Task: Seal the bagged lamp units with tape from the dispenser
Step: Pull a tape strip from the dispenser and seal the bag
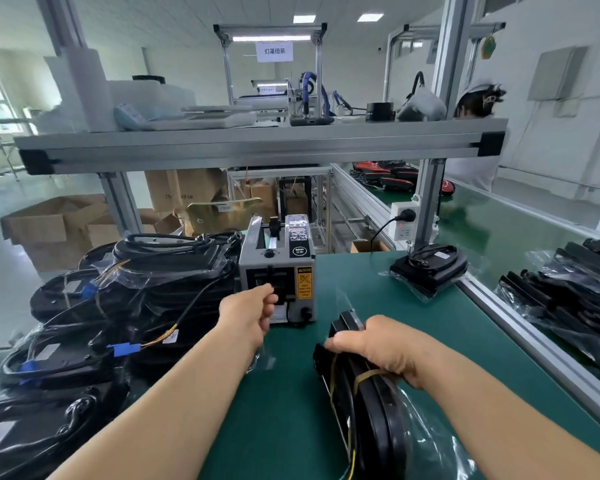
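— Where's the lamp unit (371, 410) now?
— Stood on edge on the counter (291, 393), near the tape dispenser (277, 271). The right hand (385, 348) is clamped round its top rim, through the bag (426, 431). The left hand (253, 313) has its fingers pinched at the dispenser's slot, on clear tape, I think.
— Tricky to hold?
— Hard shell, some weight I'd guess, but the bag looks slippery and loose; grip the rim.
— Any writing?
— A yellow label (304, 283) reads CAUTION, a round badge (298, 251) SEMI.

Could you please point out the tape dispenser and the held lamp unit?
tape dispenser (277, 262): head view, on its grey front panel.
held lamp unit (378, 422): head view, on its black body.
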Demonstrator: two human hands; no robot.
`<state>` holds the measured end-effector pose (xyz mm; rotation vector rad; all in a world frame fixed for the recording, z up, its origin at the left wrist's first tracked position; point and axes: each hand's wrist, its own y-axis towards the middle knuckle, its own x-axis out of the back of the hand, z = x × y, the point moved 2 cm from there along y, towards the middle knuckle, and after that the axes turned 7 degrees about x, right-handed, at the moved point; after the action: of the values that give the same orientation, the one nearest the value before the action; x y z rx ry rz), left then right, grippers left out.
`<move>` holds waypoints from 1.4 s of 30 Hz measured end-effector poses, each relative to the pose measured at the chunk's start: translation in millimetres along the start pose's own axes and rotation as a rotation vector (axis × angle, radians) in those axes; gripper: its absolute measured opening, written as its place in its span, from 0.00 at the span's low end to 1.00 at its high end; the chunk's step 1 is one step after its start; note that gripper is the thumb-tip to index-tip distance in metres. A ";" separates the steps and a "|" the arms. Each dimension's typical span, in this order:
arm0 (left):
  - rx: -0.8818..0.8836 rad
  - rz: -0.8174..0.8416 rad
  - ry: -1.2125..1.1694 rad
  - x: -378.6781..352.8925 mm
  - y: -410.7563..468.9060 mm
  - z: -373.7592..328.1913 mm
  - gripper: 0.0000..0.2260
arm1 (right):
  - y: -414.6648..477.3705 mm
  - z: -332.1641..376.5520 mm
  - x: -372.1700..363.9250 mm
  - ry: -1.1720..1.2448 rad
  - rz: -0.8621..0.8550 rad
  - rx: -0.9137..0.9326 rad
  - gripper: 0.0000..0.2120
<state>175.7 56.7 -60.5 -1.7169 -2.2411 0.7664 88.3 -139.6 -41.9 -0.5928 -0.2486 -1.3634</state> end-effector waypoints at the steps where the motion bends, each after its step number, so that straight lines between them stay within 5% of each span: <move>1: 0.048 -0.015 -0.068 3.6 7.4 -3.5 0.07 | -1.2 -0.6 1.3 0.052 -0.013 -0.001 0.22; 11: 0.179 0.045 -0.252 -18.9 30.4 -11.5 0.07 | -40.7 8.2 1.5 0.442 -0.352 0.305 0.15; 16: 0.030 -0.127 -0.317 -18.8 19.4 -4.2 0.04 | -66.0 -8.7 -18.9 0.343 -0.491 0.435 0.25; 23: -0.141 0.044 -0.227 13.7 -4.2 8.3 0.07 | -94.9 -30.2 -23.0 0.374 -0.627 0.475 0.33; 28: -0.108 0.060 -0.234 2.9 -34.3 -1.9 0.09 | -102.3 -26.9 -32.8 0.372 -0.579 0.554 0.33; 35: -0.426 0.641 0.320 -6.1 -162.3 17.1 0.09 | -106.6 -43.6 -32.0 0.360 -0.528 0.611 0.35; 42: -0.495 0.554 0.456 -19.3 -179.4 31.7 0.06 | -114.4 -48.8 -36.7 0.354 -0.465 0.627 0.34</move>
<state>17.2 -3.0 9.3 -2.4775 -1.7370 -0.1407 -37.8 -144.8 -71.7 0.2495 -0.5200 -1.6966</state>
